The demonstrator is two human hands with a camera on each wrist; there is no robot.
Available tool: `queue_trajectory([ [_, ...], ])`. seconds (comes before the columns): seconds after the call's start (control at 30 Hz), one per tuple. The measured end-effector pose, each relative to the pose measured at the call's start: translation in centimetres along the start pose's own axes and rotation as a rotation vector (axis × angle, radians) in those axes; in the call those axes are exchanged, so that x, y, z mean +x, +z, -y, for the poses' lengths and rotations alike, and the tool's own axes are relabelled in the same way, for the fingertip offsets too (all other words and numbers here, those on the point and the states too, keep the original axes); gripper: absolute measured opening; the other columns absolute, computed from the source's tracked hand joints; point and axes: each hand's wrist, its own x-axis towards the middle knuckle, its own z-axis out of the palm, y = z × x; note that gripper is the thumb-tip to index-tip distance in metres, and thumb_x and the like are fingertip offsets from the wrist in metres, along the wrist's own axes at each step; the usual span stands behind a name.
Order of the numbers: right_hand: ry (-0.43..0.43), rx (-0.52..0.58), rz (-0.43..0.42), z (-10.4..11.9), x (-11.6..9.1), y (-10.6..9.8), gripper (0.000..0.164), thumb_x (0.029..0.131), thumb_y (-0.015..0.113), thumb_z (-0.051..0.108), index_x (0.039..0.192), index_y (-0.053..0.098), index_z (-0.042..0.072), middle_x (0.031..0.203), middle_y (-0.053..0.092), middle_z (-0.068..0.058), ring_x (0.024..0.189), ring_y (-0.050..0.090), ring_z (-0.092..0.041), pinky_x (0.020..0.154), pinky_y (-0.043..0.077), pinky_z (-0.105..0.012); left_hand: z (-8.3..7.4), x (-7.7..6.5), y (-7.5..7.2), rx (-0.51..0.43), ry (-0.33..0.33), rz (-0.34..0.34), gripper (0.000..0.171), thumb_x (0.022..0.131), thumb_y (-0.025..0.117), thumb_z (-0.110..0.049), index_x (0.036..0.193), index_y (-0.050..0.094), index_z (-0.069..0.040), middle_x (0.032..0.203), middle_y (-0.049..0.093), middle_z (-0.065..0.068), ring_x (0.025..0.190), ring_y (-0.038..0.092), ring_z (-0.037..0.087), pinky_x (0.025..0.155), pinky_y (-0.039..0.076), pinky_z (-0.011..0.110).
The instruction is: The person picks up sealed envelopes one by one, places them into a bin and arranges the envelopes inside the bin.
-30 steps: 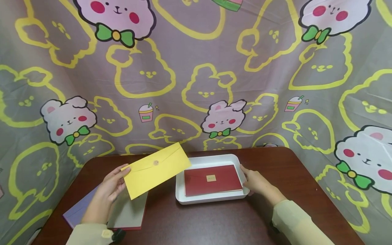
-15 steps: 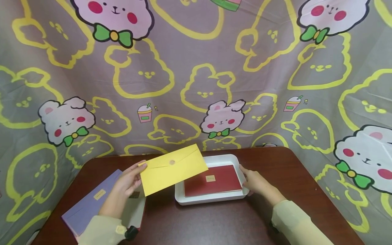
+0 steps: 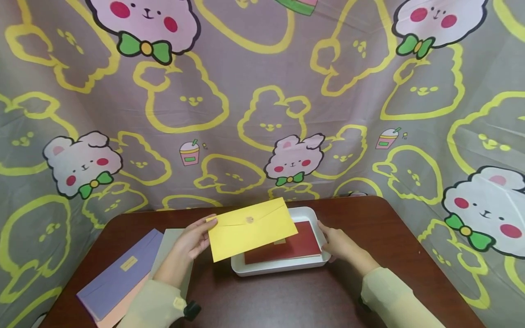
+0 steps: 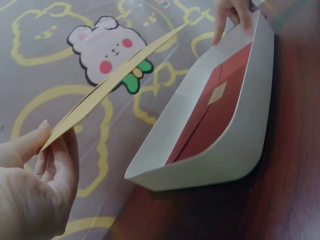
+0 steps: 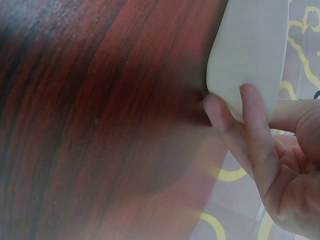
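Note:
My left hand (image 3: 189, 243) pinches a yellow envelope (image 3: 250, 232) by its left end, thumb on the flap side. The envelope is raised and, in the head view, overlaps the left part of a white tray (image 3: 283, 269). In the left wrist view it appears nearly edge-on, apart from the tray wall (image 4: 215, 167). Inside the tray lies a red envelope (image 3: 303, 239) with a small gold label, partly hidden by the yellow one. My right hand (image 3: 342, 243) grips the tray's right end; in the right wrist view its fingertips (image 5: 253, 102) press the outer wall.
Left on the brown table (image 3: 262, 305) lie a purple envelope (image 3: 123, 271) with a gold label, a peach one (image 3: 127, 300) partly under it, and a grey-green one (image 3: 170, 237) mostly behind my left arm. A patterned curtain (image 3: 229, 114) hangs behind and beside the table.
My left hand has carried the yellow envelope rightward, from beside the tray to over its left part, uncovering more of the purple envelope. My right hand keeps its hold on the tray's end.

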Motion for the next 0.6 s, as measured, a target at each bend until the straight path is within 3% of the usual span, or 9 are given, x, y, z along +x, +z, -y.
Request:
queue_trajectory([
  [0.4,0.006,-0.022,0.003,0.1,0.1,-0.2,0.078,0.085,0.065,-0.013,0.156,0.033,-0.005,0.124,0.058,-0.038,0.058,0.062,-0.023,0.047,0.056,-0.035,1.7,2.5,3.1,-0.016,0.000,0.004,0.014,0.105,0.052,0.003,0.110,0.062,-0.004,0.087,0.070,-0.002,0.077,0.069,0.005,0.072,0.057,0.019],
  [0.6,-0.001,-0.008,0.006,-0.1,0.1,0.0,0.078,0.085,0.063,-0.015,0.156,0.033,-0.006,0.125,0.056,-0.040,0.058,0.063,-0.024,0.047,0.056,-0.035,2.9,3.6,4.1,-0.021,-0.016,-0.023,0.019,0.103,0.055,0.003,0.098,0.068,-0.009,0.086,0.070,-0.001,0.076,0.068,0.007,0.069,0.056,0.020],
])
